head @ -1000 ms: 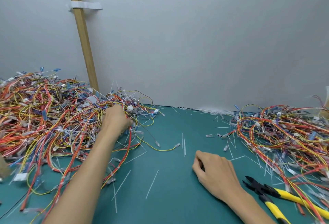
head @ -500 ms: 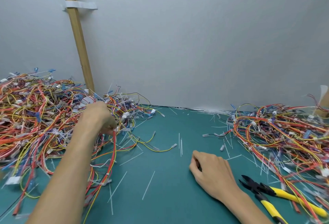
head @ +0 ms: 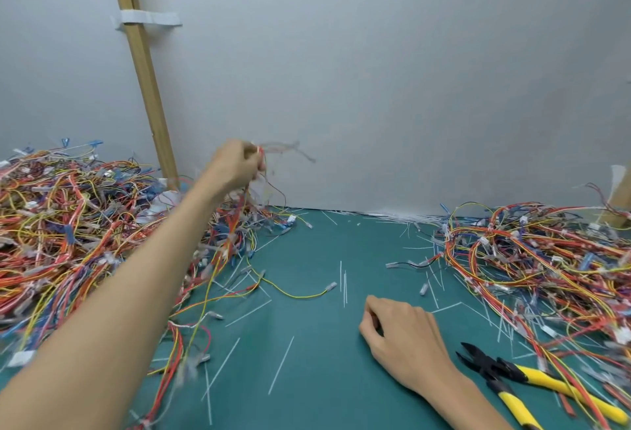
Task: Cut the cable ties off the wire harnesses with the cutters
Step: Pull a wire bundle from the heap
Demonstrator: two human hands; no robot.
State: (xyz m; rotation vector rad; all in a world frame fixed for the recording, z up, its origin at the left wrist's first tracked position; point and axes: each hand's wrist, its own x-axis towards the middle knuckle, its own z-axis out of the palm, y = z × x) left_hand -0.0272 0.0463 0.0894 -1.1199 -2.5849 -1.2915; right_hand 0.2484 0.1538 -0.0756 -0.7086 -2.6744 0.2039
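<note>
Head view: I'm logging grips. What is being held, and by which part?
The left hand grips a wire harness near its upper end; the curled right hand shows nothing held.

No writing can be read anywhere. The white tape (head: pixel 160 18) on the wooden strip (head: pixel 145 88) looks blank, and the cutters (head: pixel 486 361) show no legible brand, possibly because of blur.
</note>
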